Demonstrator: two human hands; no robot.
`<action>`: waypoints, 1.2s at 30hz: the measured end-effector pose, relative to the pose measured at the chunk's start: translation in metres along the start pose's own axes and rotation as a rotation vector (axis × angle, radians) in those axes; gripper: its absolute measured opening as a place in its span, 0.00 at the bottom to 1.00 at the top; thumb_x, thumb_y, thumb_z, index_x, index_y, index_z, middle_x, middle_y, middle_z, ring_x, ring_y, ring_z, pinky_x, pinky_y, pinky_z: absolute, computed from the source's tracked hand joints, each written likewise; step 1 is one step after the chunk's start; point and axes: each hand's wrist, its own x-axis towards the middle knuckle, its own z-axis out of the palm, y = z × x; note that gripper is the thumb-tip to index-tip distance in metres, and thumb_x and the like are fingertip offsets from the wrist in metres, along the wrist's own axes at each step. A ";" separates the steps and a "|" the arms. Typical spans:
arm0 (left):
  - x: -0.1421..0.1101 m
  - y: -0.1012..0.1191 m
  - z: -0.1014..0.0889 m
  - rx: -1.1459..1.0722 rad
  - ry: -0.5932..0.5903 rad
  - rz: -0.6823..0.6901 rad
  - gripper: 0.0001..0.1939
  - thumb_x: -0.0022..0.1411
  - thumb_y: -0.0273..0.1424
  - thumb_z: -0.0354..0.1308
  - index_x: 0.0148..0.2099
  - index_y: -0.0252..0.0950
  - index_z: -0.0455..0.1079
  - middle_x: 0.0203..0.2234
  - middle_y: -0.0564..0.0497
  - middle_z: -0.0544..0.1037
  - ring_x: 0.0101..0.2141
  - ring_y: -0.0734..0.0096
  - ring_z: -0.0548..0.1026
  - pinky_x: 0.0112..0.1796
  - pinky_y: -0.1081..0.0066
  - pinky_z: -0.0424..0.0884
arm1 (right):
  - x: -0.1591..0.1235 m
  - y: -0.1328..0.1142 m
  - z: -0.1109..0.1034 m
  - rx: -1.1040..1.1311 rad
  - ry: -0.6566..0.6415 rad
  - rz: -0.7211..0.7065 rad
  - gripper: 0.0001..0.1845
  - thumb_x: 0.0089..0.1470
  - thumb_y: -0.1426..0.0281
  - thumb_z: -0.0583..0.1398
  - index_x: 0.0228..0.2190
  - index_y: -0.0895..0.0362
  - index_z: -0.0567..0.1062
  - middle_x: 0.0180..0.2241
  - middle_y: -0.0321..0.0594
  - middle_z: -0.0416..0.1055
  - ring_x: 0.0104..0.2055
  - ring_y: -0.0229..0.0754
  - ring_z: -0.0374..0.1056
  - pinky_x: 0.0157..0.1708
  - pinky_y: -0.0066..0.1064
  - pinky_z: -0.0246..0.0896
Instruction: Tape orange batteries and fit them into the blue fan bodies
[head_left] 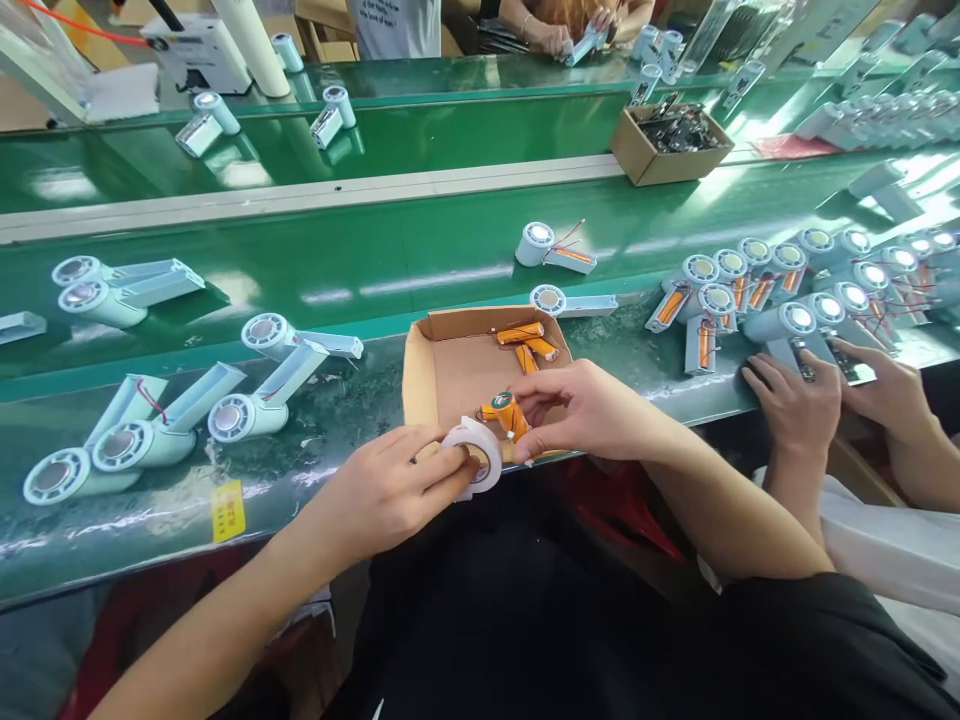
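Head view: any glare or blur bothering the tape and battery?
Head view: the tape and battery read fairly sharp, without strong glare; in the same view, white reflections streak the green surface, strongest toward the right; the corners look stretched, probably lens distortion.

White tape roll (492, 456), tilted, orange cylindrical battery (514, 418) just beside it, green end upward

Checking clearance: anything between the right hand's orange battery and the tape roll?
Nothing visible. The right hand holds the orange battery close beside the tape roll in the left hand; whether they touch is unclear.
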 end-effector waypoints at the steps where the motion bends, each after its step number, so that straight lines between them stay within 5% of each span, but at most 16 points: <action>1: 0.001 0.000 -0.002 0.003 -0.001 0.013 0.13 0.73 0.22 0.57 0.54 0.39 0.78 0.45 0.49 0.83 0.46 0.63 0.79 0.46 0.64 0.79 | -0.001 -0.002 -0.001 -0.029 -0.031 -0.003 0.28 0.49 0.49 0.75 0.42 0.58 0.84 0.29 0.37 0.80 0.31 0.42 0.74 0.33 0.31 0.69; 9: 0.018 -0.004 -0.014 0.012 -0.058 0.130 0.11 0.74 0.23 0.56 0.47 0.38 0.80 0.42 0.50 0.82 0.43 0.65 0.77 0.45 0.65 0.76 | -0.004 -0.010 -0.009 -0.152 -0.206 -0.039 0.16 0.57 0.57 0.72 0.36 0.58 0.86 0.26 0.33 0.79 0.27 0.36 0.70 0.28 0.27 0.60; 11: 0.024 -0.005 -0.020 0.053 -0.067 0.120 0.12 0.74 0.23 0.55 0.45 0.38 0.80 0.40 0.51 0.82 0.40 0.66 0.77 0.42 0.65 0.75 | -0.003 -0.009 -0.010 -0.086 -0.153 -0.018 0.15 0.56 0.58 0.73 0.36 0.58 0.86 0.26 0.33 0.79 0.28 0.37 0.72 0.29 0.26 0.63; 15: 0.034 -0.004 -0.025 0.157 0.001 0.025 0.12 0.73 0.21 0.56 0.50 0.36 0.80 0.37 0.50 0.82 0.32 0.68 0.74 0.31 0.64 0.70 | 0.005 0.002 0.008 0.320 0.247 -0.083 0.21 0.45 0.55 0.78 0.35 0.57 0.86 0.31 0.38 0.83 0.32 0.44 0.78 0.34 0.32 0.74; 20: 0.046 0.015 -0.009 0.134 0.211 -0.154 0.05 0.71 0.23 0.62 0.42 0.34 0.80 0.32 0.50 0.82 0.25 0.70 0.71 0.24 0.64 0.65 | 0.017 0.013 0.073 0.830 0.949 -0.256 0.24 0.40 0.56 0.81 0.36 0.51 0.83 0.37 0.36 0.86 0.34 0.40 0.81 0.35 0.28 0.78; 23: 0.050 0.027 0.002 0.029 0.267 -0.213 0.08 0.72 0.24 0.60 0.40 0.37 0.80 0.31 0.53 0.83 0.22 0.73 0.71 0.22 0.65 0.66 | 0.017 0.018 0.075 0.834 1.033 -0.258 0.22 0.41 0.58 0.81 0.35 0.51 0.83 0.34 0.34 0.85 0.29 0.38 0.79 0.31 0.27 0.79; 27: 0.015 0.021 0.009 -0.121 0.227 -0.233 0.11 0.74 0.23 0.56 0.40 0.38 0.77 0.30 0.55 0.83 0.26 0.72 0.78 0.26 0.67 0.72 | -0.002 0.035 -0.004 0.578 1.231 -0.512 0.20 0.43 0.54 0.79 0.29 0.51 0.80 0.34 0.35 0.82 0.36 0.40 0.80 0.37 0.30 0.81; 30: -0.045 0.006 0.013 0.100 0.201 -0.510 0.09 0.73 0.24 0.57 0.47 0.40 0.78 0.35 0.51 0.86 0.30 0.65 0.83 0.28 0.66 0.77 | -0.018 0.056 -0.056 0.329 1.331 -0.595 0.13 0.55 0.51 0.73 0.34 0.45 0.81 0.41 0.37 0.80 0.44 0.45 0.81 0.37 0.35 0.81; 33: -0.099 0.000 0.019 0.193 0.111 -0.724 0.13 0.75 0.32 0.55 0.55 0.49 0.79 0.40 0.52 0.88 0.31 0.59 0.85 0.22 0.64 0.77 | -0.022 0.076 -0.054 0.245 1.305 -0.495 0.14 0.55 0.52 0.73 0.42 0.40 0.82 0.36 0.37 0.78 0.36 0.47 0.80 0.26 0.36 0.78; 36: -0.109 -0.001 0.021 0.132 0.151 -0.880 0.14 0.76 0.39 0.55 0.55 0.49 0.80 0.41 0.52 0.87 0.27 0.64 0.84 0.25 0.64 0.79 | -0.015 0.089 -0.026 0.316 1.283 -0.463 0.23 0.48 0.60 0.77 0.46 0.41 0.81 0.31 0.31 0.78 0.29 0.44 0.79 0.21 0.32 0.74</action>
